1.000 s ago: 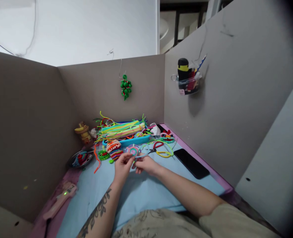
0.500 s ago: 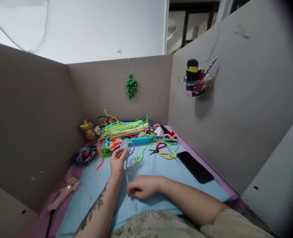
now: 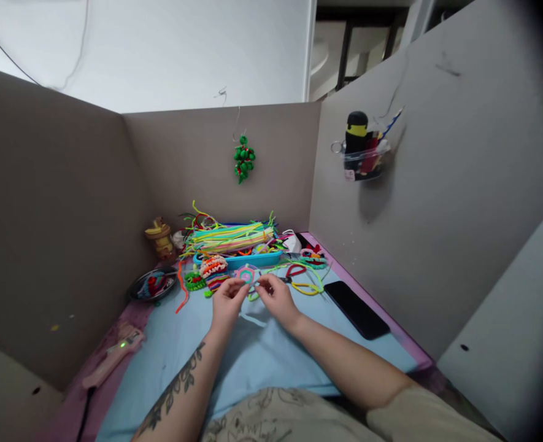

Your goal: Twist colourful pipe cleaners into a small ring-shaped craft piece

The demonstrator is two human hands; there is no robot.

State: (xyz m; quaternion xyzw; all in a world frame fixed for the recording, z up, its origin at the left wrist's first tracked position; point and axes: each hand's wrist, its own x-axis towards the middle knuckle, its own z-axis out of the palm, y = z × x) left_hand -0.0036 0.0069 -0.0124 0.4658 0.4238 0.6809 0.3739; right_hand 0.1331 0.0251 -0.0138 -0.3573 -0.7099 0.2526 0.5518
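Note:
Between my hands is a round pipe-cleaner coil [image 3: 246, 274] in pink with a teal ring inside. My left hand [image 3: 229, 298] is closed, thumb and fingers pinching the coil's lower left edge. My right hand [image 3: 275, 298] pinches close beside it at the coil's lower right, apparently on the light blue pipe cleaner [image 3: 253, 320], whose loose end hangs below the fingers. The exact grip point is too small to make out. Just behind lie an orange and peach knobbly piece [image 3: 213, 264], a striped piece [image 3: 216, 282] and a green piece [image 3: 194, 281].
A blue tray [image 3: 257, 260] heaped with pipe cleaners [image 3: 234, 238] stands at the back. Scissors [image 3: 299, 277] with red and yellow handles lie right of my hands, near a black phone [image 3: 356, 309]. At left are a metal bowl [image 3: 135, 291] and a pink glue gun [image 3: 115, 359].
My right hand has risen from the near part of the cloth to the coil beside my left hand. The coil has shifted slightly right, and the blue strand now hangs loose.

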